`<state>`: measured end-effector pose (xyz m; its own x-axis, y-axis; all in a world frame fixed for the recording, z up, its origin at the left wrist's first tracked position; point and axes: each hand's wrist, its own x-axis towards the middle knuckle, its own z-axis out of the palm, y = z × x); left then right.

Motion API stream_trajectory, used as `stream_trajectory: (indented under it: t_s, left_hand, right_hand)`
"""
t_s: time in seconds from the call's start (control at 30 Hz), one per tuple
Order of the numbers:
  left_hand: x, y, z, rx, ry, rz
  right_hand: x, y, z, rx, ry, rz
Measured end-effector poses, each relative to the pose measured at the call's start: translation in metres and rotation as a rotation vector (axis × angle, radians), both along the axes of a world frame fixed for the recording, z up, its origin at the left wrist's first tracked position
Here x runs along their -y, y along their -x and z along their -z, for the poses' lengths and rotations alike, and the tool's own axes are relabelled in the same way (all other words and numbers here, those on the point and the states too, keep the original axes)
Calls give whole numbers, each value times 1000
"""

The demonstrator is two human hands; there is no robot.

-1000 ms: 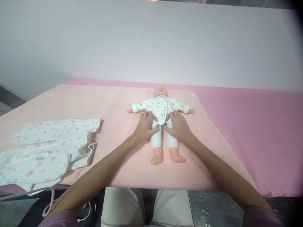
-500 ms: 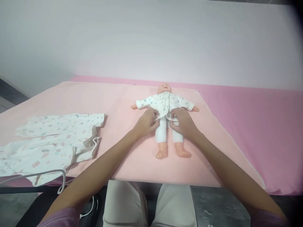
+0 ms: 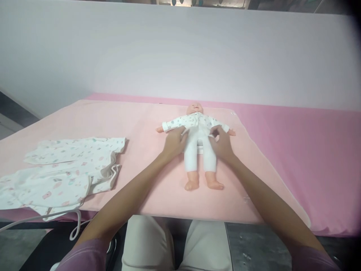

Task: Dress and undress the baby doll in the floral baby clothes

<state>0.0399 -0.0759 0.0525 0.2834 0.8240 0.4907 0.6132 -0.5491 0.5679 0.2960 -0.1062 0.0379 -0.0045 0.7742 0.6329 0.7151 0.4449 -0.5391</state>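
Two bare feet (image 3: 191, 182) face the near edge of the pink-covered table (image 3: 158, 199); doll (image 3: 192, 150) lies face-up there. At its waist, left hand (image 3: 174, 142) and right hand (image 3: 224, 145): fingers on both appear pinched on white cloth (image 3: 199, 132), hem or waistband unclear. Uneven tugging could bunch the patterned shirt (image 3: 184, 121) or skew the doll.

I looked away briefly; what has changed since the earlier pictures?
The front hem of the printed shirt has gone up toward the chest of the baby doll, showing plain white below. The right hand has moved away from the left hand; any grip change is unclear. The baby doll and printed baby clothes stay put.
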Motion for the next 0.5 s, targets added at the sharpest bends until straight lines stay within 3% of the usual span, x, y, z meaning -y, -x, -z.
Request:
stream_trajectory:
  t_s: [0.1,0.2,0.3,0.4,0.5]
  left_hand:
    - [-18,35,2,165,152,-307]
    - [-37,69,6,81,309,-480]
    - [-43,81,13,-11,354,-515]
    - [-38,71,19,-41,232,-509]
    - [-31,59,26,-92,61,-397]
  right_hand:
    - [-12,-52,8,-220,-45,361]
    - [-18,-103,22,-277,100,529]
    - [-18,-123,34,-203,193,568]
    - [-16,-114,37,-42,90,560]
    - [-17,-97,37,126,-21,480]
